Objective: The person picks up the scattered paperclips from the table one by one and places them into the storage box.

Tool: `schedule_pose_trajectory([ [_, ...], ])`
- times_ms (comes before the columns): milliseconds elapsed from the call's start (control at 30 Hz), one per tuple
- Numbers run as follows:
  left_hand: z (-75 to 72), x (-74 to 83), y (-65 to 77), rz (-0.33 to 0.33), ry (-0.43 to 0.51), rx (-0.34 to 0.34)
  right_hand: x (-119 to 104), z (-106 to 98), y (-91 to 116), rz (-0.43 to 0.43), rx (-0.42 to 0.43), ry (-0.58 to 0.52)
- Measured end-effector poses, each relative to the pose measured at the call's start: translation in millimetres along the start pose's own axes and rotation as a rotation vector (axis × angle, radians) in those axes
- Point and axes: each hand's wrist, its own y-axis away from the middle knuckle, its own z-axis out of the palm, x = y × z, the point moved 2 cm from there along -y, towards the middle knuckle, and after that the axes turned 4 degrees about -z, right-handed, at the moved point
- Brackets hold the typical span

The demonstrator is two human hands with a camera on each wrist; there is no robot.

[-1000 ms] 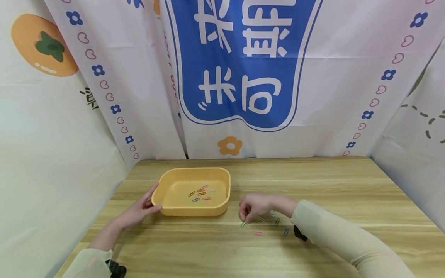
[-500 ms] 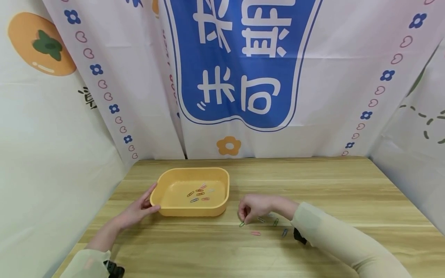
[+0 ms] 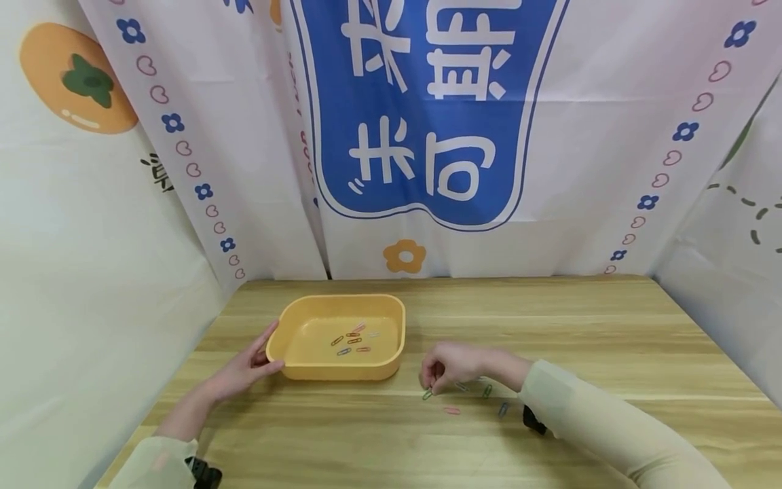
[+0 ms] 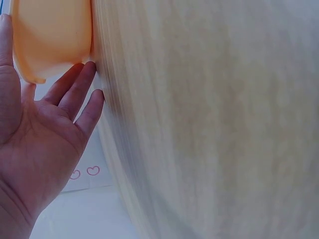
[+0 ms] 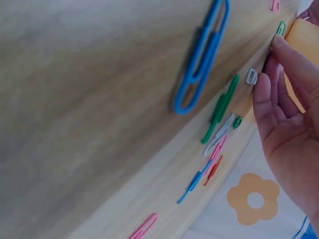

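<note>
Two hands at a wooden table with a tray and scattered paper clips

The left hand (image 3: 247,370) rests with straight fingers against the left end of a shallow yellow plastic tray (image 3: 391,353) holding several coloured paper clips (image 3: 352,339). The right hand (image 3: 449,367), fingers curled downward, pinches a green paper clip (image 3: 427,394) on the light wooden table (image 3: 550,319); a pink paper clip (image 3: 452,410) and a blue paper clip (image 3: 502,409) lie near.
</note>
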Motion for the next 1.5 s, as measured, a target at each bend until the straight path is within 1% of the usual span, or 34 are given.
schedule_pose_trajectory([
  [233, -0.2, 1.7, -1.8, -0.013, 0.004, 0.000, 3, 2, 0, 0.017, 0.007, -0.042],
  [467, 0.7, 5.6, -6.5, -0.010, 0.016, -0.007, 2, 1, 5, 0.019, 0.032, -0.071],
  [667, 1.9, 4.9, -4.0, -0.011, 0.004, 0.001, 1, 0, 10, 0.056, 0.056, -0.100],
  [833, 2.3, 3.0, -0.7, 0.015, 0.008, 0.006, -3, -6, 14, 0.058, 0.072, -0.111],
  [1000, 1.1, -1.5, 0.0, 0.010, -0.006, 0.011, -10, -16, 18, 0.065, 0.083, -0.105],
  [1133, 0.2, -3.4, -0.5, 0.015, -0.007, 0.009, -13, -27, 20, 0.055, 0.091, -0.062],
  [1300, 0.0, -3.4, -0.3, 0.012, -0.003, 0.008, -19, -41, 19, 0.041, 0.086, -0.038],
  [1500, 0.9, -4.1, 0.0, -0.005, -0.003, 0.006, -33, -60, 15, 0.043, 0.081, -0.024],
])
